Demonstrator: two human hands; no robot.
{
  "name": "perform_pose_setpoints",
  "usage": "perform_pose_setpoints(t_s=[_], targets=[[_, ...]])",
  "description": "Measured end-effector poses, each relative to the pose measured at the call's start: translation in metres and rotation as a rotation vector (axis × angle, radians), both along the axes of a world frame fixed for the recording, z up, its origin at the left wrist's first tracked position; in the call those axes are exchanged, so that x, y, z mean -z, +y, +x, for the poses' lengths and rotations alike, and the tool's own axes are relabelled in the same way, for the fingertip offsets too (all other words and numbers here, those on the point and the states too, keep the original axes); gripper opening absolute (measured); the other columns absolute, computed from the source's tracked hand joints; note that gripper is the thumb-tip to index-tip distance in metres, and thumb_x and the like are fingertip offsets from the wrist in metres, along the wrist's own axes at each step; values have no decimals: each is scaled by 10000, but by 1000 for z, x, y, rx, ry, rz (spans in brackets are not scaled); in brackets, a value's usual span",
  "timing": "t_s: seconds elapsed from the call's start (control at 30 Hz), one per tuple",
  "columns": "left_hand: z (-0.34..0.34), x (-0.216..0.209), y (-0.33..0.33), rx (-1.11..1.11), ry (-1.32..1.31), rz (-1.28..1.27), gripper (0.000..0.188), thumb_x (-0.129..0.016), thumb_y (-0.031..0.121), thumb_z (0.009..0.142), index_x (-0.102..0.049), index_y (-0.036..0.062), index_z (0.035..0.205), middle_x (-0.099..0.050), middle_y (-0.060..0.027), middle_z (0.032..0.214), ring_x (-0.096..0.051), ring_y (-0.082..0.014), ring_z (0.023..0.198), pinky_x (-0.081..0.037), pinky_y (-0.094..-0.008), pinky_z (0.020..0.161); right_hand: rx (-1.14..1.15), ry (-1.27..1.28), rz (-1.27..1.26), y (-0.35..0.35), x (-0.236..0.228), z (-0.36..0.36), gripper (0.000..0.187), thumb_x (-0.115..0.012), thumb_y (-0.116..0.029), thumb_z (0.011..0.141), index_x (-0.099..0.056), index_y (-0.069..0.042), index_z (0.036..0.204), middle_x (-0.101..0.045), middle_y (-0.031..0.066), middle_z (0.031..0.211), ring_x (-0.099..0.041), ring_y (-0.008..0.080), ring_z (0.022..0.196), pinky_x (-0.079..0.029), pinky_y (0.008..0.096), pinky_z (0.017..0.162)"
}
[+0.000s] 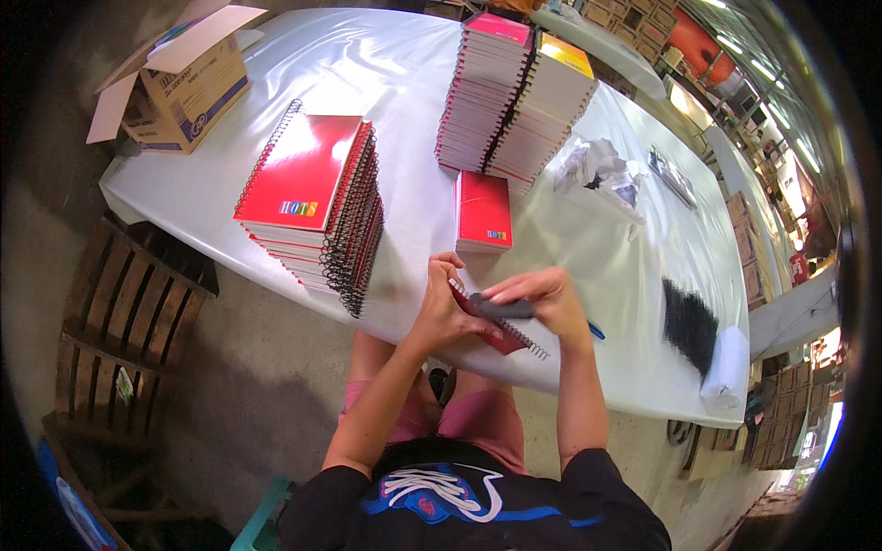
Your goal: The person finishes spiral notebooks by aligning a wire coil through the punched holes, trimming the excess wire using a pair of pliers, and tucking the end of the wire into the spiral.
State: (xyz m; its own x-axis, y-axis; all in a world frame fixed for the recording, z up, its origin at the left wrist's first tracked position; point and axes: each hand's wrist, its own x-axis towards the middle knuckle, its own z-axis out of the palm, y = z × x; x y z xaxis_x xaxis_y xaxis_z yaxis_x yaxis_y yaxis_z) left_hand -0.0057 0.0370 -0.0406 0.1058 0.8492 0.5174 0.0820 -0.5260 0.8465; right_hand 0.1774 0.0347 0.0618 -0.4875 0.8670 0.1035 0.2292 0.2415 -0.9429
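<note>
At the table's near edge, my left hand (443, 310) is closed on a red notebook (501, 338), which is tilted, with a wire coil (533, 347) running along one edge and sticking out past its end. In my right hand (551, 298) is a dark grey, rounded object (501, 306), pressed against the coil edge; its exact kind is hard to make out. Just beyond my hands lies a short stack of red-covered pages (484, 207). To the left stands a tall stack of red spiral notebooks (303, 170), with dark coils showing along the sides.
Two tall piles of bound books, one pink-topped (496, 29) and one yellow-topped (568, 55), stand behind. Rightward are crumpled plastic (602, 174), a blue pen (596, 330), black coils (689, 321) and a white roll (728, 372). An open carton (188, 92) sits far left, above wooden slats (129, 321).
</note>
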Motion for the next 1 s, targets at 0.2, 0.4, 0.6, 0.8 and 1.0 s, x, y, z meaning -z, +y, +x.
perform_pose_setpoints(t_s=[0.2, 0.4, 0.6, 0.8, 1.0], targets=[[-2, -1, -5, 9, -125, -102, 609, -865, 223, 625, -365, 50, 927, -410, -74, 922, -440, -180, 852, -404, -270, 756, 550, -118, 279, -6, 12, 43, 392, -500, 118, 693, -727, -72, 949, -690, 145, 993, -665, 234, 907, -496, 273, 826], [-1, -19, -26, 23, -457, -509, 212, -775, 86, 756, -617, 7, 872, -590, 35, 748, -532, -64, 680, -444, -205, 624, 898, -908, 320, -55, 36, 122, 496, -595, -134, 825, -503, -144, 1312, -448, 156, 1364, -437, 334, 1244, -310, 518, 1020], [18, -44, -38, -109, -499, -389, 233, -776, 20, 718, -705, 23, 940, -627, 5, 808, -550, -78, 748, -466, -231, 652, 822, -1083, 389, -110, 83, 72, 558, -530, -348, 906, -378, -150, 1405, -438, 170, 1311, -413, 363, 1189, -288, 524, 1012], [21, -64, -46, -298, -162, 74, 336, -798, 19, 666, -725, 84, 987, -626, -21, 801, -530, -118, 715, -435, -244, 604, 872, -217, 240, -112, 45, 40, 549, -532, -311, 904, -386, -130, 1401, -485, 166, 1127, -458, 334, 1046, -338, 460, 934], [17, -71, -49, -368, 6, 235, 347, -771, -8, 685, -710, 75, 1016, -637, -37, 838, -552, -136, 741, -454, -248, 651, 552, -408, 462, -129, -21, -17, 513, -645, -196, 832, -504, -214, 1325, -462, 173, 1180, -457, 334, 1075, -345, 443, 952]])
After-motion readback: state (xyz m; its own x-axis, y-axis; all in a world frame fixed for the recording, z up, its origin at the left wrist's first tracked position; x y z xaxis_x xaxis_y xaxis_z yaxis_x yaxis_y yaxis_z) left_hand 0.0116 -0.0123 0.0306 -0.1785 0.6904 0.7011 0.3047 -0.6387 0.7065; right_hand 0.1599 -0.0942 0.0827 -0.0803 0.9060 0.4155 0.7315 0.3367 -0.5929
